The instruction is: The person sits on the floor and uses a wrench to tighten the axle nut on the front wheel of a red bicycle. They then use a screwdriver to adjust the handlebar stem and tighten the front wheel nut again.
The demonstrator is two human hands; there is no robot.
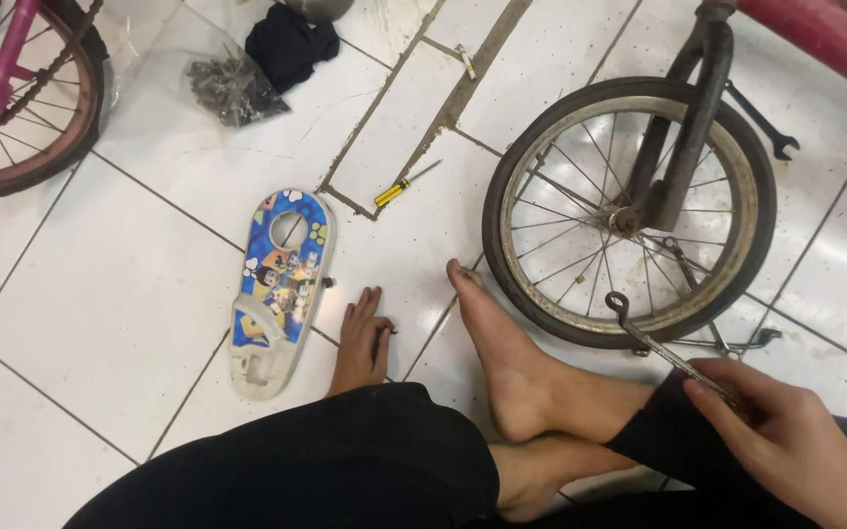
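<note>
Right hand gripping wrench by wheel, left hand beside chain guard

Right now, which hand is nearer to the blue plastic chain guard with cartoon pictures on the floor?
The left hand. It rests on the tile just right of the blue plastic chain guard, almost touching it. The right hand is far to the right, holding a metal wrench by the wheel.

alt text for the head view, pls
A seated person's right hand holds a ring spanner beside a small bicycle wheel, while the left hand rests on the white tiled floor next to a cartoon-printed chain guard.
</note>
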